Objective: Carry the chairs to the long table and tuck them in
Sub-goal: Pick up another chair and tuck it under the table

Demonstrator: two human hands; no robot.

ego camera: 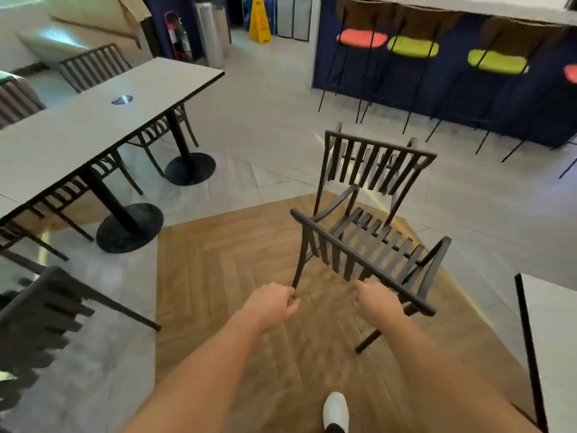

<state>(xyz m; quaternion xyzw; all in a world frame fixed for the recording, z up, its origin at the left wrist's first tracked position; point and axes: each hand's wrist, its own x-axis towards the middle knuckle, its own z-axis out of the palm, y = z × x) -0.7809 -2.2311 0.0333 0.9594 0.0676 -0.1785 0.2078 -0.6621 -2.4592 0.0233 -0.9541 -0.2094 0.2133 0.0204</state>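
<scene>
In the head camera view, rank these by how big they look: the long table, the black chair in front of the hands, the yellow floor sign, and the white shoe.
1. Long table, largest.
2. Black chair.
3 and 4. Yellow floor sign and white shoe look alike; the sign is far off and the shoe near, so I cannot rank them.

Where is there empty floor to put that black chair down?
Bare grey tile lies between the long grey table and the blue counter with its stools. The wooden herringbone floor left of the black slatted chair is bare too. Under the table is crowded with chairs and round bases.
</scene>
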